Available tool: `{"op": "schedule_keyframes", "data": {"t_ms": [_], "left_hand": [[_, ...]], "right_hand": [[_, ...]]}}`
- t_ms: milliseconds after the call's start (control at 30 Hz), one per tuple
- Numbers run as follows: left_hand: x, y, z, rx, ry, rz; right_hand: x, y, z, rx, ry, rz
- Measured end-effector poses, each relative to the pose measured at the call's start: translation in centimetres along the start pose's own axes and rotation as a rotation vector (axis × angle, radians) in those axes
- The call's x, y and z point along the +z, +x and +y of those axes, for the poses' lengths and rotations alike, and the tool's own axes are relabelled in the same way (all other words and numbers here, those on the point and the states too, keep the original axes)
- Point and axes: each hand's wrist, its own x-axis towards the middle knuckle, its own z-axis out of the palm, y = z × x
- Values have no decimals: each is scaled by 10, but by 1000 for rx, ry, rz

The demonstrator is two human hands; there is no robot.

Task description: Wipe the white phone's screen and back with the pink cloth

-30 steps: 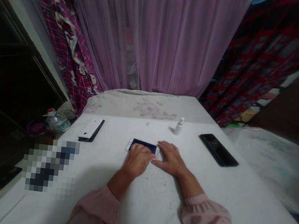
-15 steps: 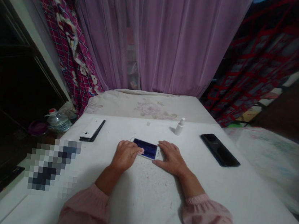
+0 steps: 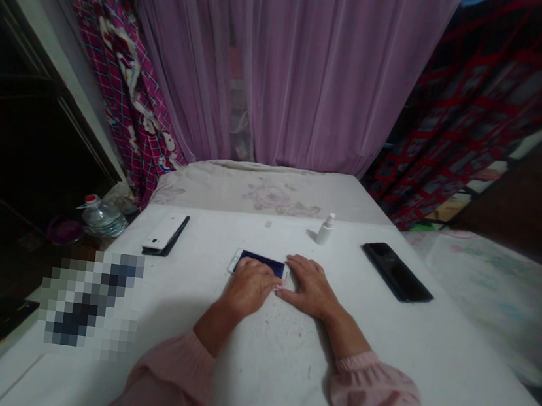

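A white phone [image 3: 268, 265] lies face up on the white-covered table, its dark blue screen partly hidden beneath my left hand. Bunched fingers of my left hand [image 3: 251, 286] hold a small pink cloth [image 3: 281, 285] against the phone's near right corner. At the phone's right end, my right hand [image 3: 308, 288] rests with thumb and fingers apart, its fingertips touching the edge. Beyond the hands stands a small white bottle [image 3: 325, 231].
A black phone [image 3: 397, 271] lies on the right. On the left, a white phone [image 3: 162, 232] sits partly over a dark one [image 3: 174, 244]. A pixelated patch covers the table's left edge. Purple curtains [image 3: 317, 70] hang behind; a large clear bottle [image 3: 101, 216] stands beyond the left edge.
My left hand has slid right across the phone with the pink cloth, uncovering the phone's left end. My right hand has stayed in place.
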Motion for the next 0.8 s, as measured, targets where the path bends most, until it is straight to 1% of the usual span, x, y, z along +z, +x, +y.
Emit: {"op": "schedule_keyframes", "data": {"t_ms": [233, 333, 433, 667, 733, 800], "left_hand": [[-15, -17, -34, -83, 41, 53], [-14, -18, -37, -111, 64, 79], [-9, -12, -27, -100, 58, 75], [5, 16, 12, -15, 11, -1], [8, 21, 17, -18, 12, 3], [8, 21, 17, -51, 25, 22]], "right_hand": [[-1, 0, 0, 1, 0, -15], [0, 0, 0, 7, -7, -17], [1, 0, 1, 0, -4, -11], [0, 0, -2, -19, -8, 26], [-1, 0, -3, -19, -8, 33], [-1, 0, -4, -12, -8, 25]]}}
